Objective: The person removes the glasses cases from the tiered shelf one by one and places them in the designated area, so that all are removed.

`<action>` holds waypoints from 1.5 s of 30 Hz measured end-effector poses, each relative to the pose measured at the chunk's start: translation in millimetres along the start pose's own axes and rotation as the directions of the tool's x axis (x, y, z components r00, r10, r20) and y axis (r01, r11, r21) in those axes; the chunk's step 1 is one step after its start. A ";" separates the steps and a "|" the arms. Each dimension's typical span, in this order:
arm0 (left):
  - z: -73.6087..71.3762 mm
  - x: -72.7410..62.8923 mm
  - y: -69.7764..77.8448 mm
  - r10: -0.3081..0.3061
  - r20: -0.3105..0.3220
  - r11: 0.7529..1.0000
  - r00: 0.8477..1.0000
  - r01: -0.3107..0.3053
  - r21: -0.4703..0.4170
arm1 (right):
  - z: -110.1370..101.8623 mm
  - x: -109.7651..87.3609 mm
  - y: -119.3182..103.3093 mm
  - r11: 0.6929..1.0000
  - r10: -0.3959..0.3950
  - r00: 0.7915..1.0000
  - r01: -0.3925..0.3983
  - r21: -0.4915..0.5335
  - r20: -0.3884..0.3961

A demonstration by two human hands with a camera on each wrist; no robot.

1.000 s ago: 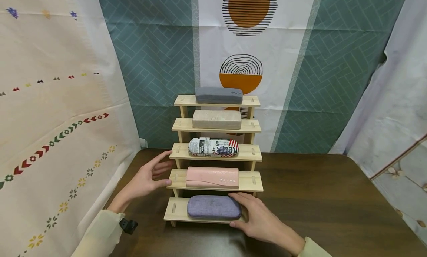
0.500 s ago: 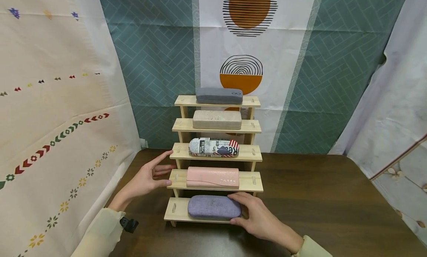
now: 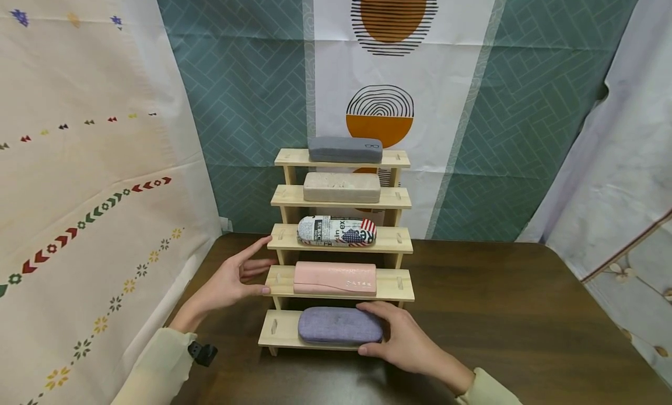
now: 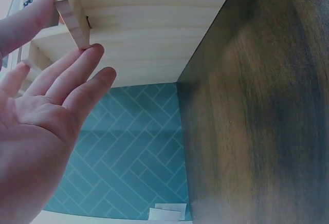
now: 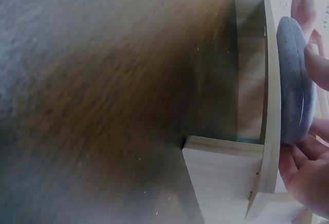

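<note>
A pale wooden stepped rack [image 3: 282,328] holds one glasses case on each tier. On the lowest tier lies a purple fabric case [image 3: 338,325], its right end gripped by my right hand [image 3: 412,342], thumb at the front and fingers behind. The right wrist view shows this case [image 5: 294,88] lying along the board, between thumb and fingers. My left hand [image 3: 226,285] steadies the rack's left side, fingers spread: the index fingertip is at the middle tier's end and the thumb at the tier below. Fingertips [image 4: 94,51] meet a board end in the left wrist view.
Above the purple case sit a pink case [image 3: 334,278], a newsprint-patterned case [image 3: 336,231], a beige case [image 3: 342,187] and a grey case [image 3: 345,150]. The rack stands on a dark wooden table [image 3: 483,311]. Patterned cloths hang behind [image 3: 247,101] and on both sides.
The purple glasses case has slid slightly to the right along the lowest tier, with my right hand still holding its end. My left hand stays at the rack's left side.
</note>
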State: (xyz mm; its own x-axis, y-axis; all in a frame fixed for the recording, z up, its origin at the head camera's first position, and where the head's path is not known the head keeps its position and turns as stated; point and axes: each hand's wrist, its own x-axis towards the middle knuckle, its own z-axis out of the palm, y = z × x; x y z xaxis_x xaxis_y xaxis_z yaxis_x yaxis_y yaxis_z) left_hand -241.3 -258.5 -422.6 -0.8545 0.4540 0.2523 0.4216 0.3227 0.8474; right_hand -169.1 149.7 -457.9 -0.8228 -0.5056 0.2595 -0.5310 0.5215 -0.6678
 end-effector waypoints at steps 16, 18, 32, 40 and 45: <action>0.8 0.4 2.0 -0.025 0.002 1.000 1.000 0.025 -0.018 | -2.1 -0.9 6.0 0.990 0.081 0.997 -0.083 0.110 0.019; 0.5 0.1 2.3 -0.023 0.002 1.000 1.000 0.023 -0.018 | -1.2 0.2 5.5 0.989 0.089 0.996 -0.091 0.121 0.016; 0.2 0.3 1.7 -0.021 0.007 1.000 1.000 0.021 -0.023 | 2.5 3.6 3.5 0.990 0.078 0.997 -0.075 0.116 -0.017; 0.0 1.0 1.9 -0.024 0.009 0.999 1.000 0.025 -0.039 | 2.8 3.6 4.0 0.987 0.097 0.995 -0.095 0.130 -0.010; -0.1 1.2 3.2 -0.027 0.010 0.998 1.000 0.027 -0.048 | 3.4 1.9 3.5 0.985 0.112 0.994 -0.109 0.136 -0.014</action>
State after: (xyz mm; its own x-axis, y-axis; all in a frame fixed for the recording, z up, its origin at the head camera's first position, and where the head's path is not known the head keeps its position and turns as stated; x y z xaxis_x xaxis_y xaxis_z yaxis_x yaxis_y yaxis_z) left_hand -241.1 -257.0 -419.6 -0.8623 0.4538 0.2247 0.3830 0.2943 0.8756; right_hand -171.9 148.3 -462.2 -0.8798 -0.4345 0.1926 -0.4057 0.4752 -0.7808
